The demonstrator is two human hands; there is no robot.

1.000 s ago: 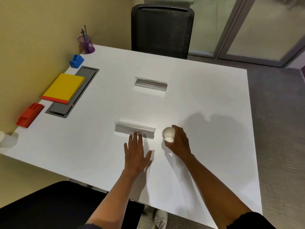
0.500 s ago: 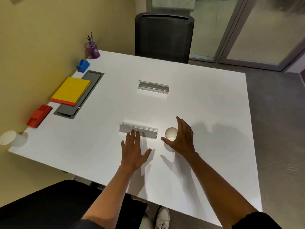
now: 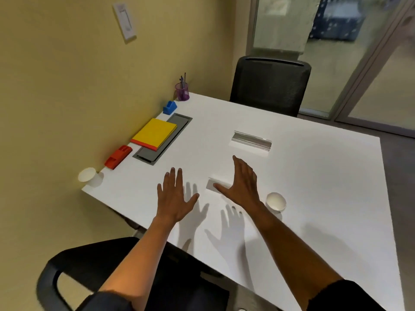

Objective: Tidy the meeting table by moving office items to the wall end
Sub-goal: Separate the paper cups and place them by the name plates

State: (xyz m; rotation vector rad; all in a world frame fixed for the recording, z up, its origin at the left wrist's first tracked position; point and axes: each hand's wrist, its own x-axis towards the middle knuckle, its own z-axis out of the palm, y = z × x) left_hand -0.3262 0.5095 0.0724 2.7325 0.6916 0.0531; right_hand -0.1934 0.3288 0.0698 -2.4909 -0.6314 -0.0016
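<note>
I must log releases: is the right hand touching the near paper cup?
Apart. The head view shows bare white table between the right hand and the cup.

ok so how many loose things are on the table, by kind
paper cups: 2
clear name holders: 2
yellow notebook: 1
red holder: 1
blue holder: 1
purple pen pot: 1
total: 8

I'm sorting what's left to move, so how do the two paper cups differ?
The wall cup stands at the table's corner beside the wall, near the red holder; the near cup sits out in the open, just right of the right hand. The wall cup stands apart from both hands. Both are small, white and upright.
</note>
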